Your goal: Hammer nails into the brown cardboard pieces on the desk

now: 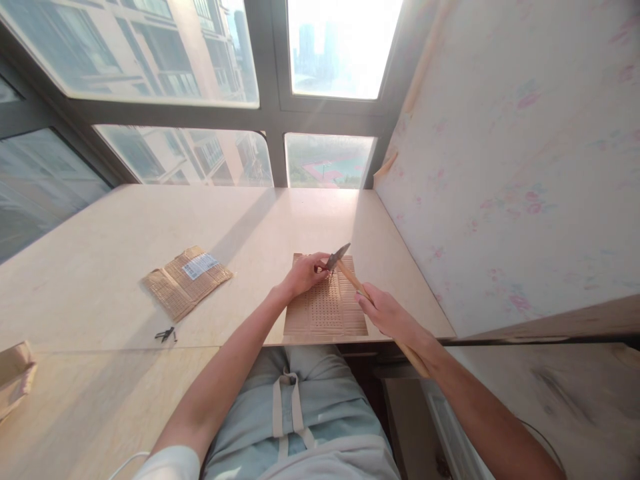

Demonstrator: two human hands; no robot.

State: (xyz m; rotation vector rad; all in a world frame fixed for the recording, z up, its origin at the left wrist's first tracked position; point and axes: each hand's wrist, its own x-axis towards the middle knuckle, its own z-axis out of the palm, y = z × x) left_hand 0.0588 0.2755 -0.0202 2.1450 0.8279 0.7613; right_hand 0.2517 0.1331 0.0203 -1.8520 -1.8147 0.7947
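Observation:
My right hand (387,313) is wrapped round the wooden handle of a hammer (350,273), whose dark metal head hangs just above a brown cardboard sheet (325,313) full of small holes or nail rows. My left hand (305,272) rests on the upper part of that sheet with its fingers pinched together right under the hammer head, apparently on a nail that is too small to make out clearly.
A second piece of cardboard with a white label (187,280) lies to the left on the pale table (125,233). A few dark nails (166,333) lie near the table's seam. Windows stand behind, a patterned wall (500,167) on the right.

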